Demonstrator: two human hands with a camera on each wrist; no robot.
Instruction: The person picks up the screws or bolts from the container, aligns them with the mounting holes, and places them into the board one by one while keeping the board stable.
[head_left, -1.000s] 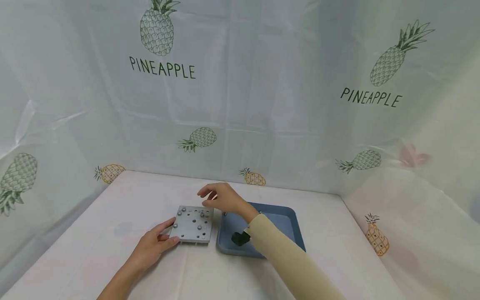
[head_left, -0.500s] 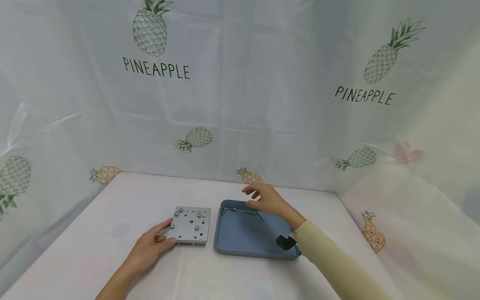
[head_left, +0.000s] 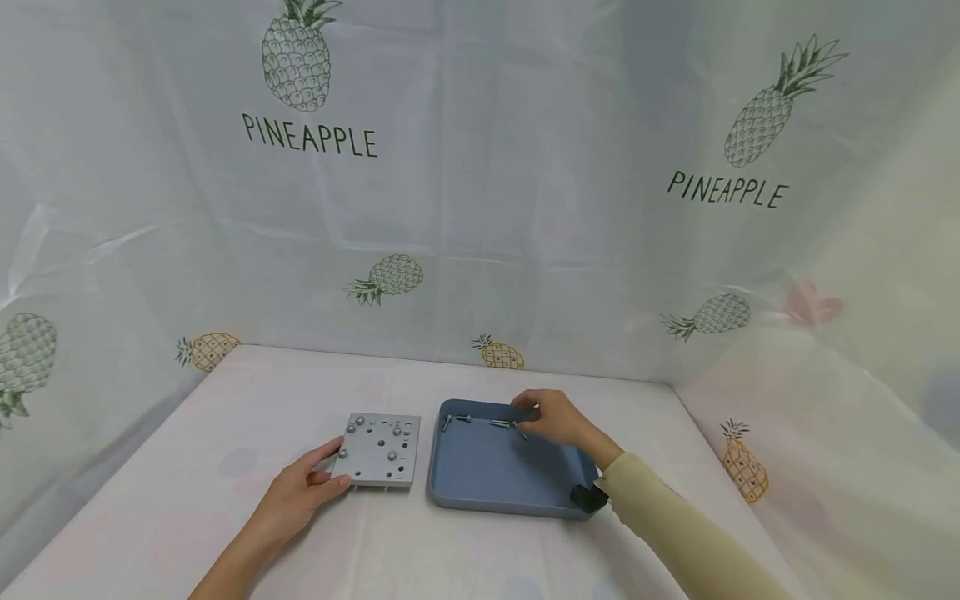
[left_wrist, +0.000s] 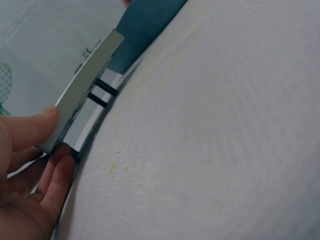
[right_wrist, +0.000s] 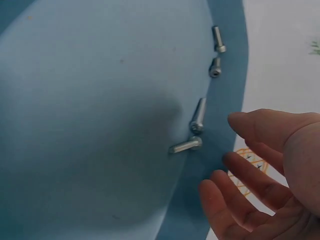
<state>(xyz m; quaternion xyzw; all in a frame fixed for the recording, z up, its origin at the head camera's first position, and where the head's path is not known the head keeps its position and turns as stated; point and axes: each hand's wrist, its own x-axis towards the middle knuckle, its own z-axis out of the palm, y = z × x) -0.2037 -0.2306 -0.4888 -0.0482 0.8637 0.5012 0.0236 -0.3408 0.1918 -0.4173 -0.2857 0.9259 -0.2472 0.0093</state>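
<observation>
My left hand (head_left: 292,492) grips the near left corner of a square silver metal plate (head_left: 371,463). In the left wrist view the thumb lies on the plate's edge (left_wrist: 82,87) and the fingers are beneath it. Several socket head screws (head_left: 392,456) sit in the plate's holes, and their dark shanks (left_wrist: 106,86) stick out below. My right hand (head_left: 555,419) is over the far side of the blue tray (head_left: 495,505). Its spread fingers hold nothing, close to a screw (right_wrist: 185,145) that lies against another screw (right_wrist: 198,117) in the tray.
Two more screws (right_wrist: 218,40) lie along the same tray wall, towards its far left corner in the head view. The tray stands just right of the plate. A pale cloth (head_left: 375,550) covers the table, and a pineapple-print curtain (head_left: 525,208) hangs behind.
My right hand has moved right from above the plate to the tray's far side and lowered towards the screws. My left hand has stayed on the plate. The head view has shifted slightly.
</observation>
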